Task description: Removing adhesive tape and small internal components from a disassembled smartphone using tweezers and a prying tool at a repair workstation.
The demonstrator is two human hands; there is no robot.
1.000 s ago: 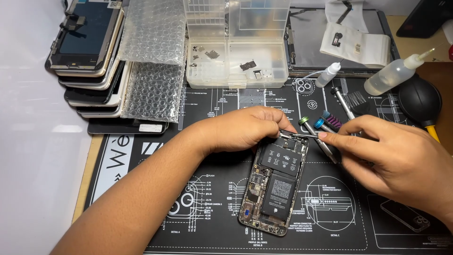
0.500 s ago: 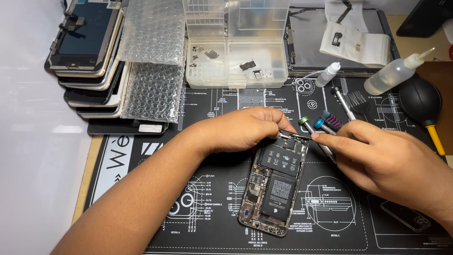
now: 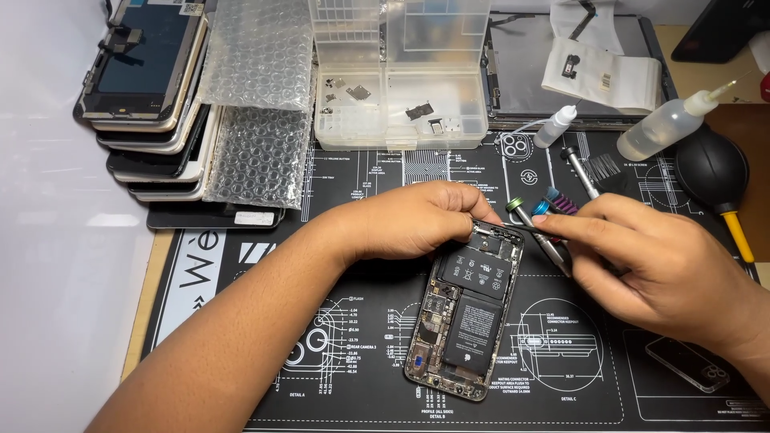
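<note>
An opened phone (image 3: 464, 313) with its black battery and circuit boards exposed lies on a black repair mat (image 3: 353, 353). My left hand (image 3: 417, 220) rests on the phone's top left corner, fingers curled over it. My right hand (image 3: 650, 265) pinches thin black tweezers (image 3: 525, 228), whose tip reaches the phone's top edge. Under my right hand lie several screwdrivers with green, blue and purple caps (image 3: 541, 212).
A stack of phone screens (image 3: 152, 104) and bubble wrap (image 3: 257, 96) sit at the back left. A clear parts box (image 3: 401, 80) stands behind the phone. Two squeeze bottles (image 3: 666, 124), a black air blower (image 3: 710, 168) and a small brush (image 3: 601, 168) lie at the right.
My right hand has shifted slightly left, bringing the tweezers' tip closer over the phone's top edge. My left hand stays in place.
</note>
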